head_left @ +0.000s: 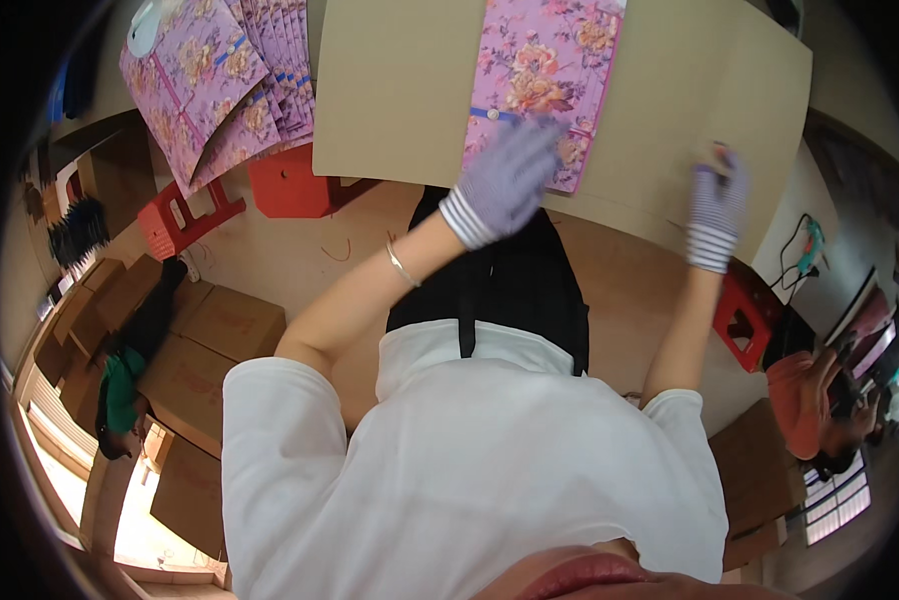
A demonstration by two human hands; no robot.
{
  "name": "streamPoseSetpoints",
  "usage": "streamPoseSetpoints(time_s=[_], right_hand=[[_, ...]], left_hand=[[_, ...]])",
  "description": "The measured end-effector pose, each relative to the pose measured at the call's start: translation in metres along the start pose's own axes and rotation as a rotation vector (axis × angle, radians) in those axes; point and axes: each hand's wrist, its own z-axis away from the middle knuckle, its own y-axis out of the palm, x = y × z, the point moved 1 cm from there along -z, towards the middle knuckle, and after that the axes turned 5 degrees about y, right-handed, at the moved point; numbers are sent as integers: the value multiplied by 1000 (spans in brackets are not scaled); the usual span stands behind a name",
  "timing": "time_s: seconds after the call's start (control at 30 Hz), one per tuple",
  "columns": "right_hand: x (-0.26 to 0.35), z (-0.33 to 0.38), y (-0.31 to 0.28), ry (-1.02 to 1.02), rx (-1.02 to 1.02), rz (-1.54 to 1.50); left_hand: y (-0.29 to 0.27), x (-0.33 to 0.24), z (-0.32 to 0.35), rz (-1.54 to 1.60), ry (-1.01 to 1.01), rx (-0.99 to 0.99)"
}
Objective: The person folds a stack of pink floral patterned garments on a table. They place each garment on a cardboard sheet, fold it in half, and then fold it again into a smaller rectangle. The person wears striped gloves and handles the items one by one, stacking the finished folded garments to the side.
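A pink and purple floral folder-like piece, with a narrow blue band and a small round button, lies upright across the middle of the table. My left hand, in a lilac knitted glove with a striped cuff, is over its lower end with fingers stretched out; whether it presses on the piece is unclear. Off to the right, my right hand in a matching glove is over the table's right part. Its fingers are smeared by motion, and nothing in them can be made out.
The table has a tan top. At its left, several matching floral pieces are fanned in a pile. Red plastic stools stand below. Brown cartons fill the left floor. One person is at far left, another at far right.
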Motion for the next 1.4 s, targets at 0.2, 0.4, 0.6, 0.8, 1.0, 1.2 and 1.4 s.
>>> streamPoseSetpoints(time_s=[0.2,0.4,0.6,0.8,1.0,1.2,1.4], right_hand=[[-108,-61,-92,179,-47,388],[-32,-69,-131,356,165,-762],[58,-60,19,-273,127,-437],[72,-52,72,-426,-116,459],[56,-66,59,-446,-141,235],[-78,-66,2,255,82,-903],[-4,-45,24,139,69,-687]], left_hand=[[-3,70,-65,-349,-11,32],[7,64,-74,-506,21,31],[14,78,-74,-499,-29,123],[10,76,-77,-556,-64,156],[1,80,-68,-399,-161,-120],[-40,68,-33,1157,-912,-913],[-75,33,-81,696,-427,-233]])
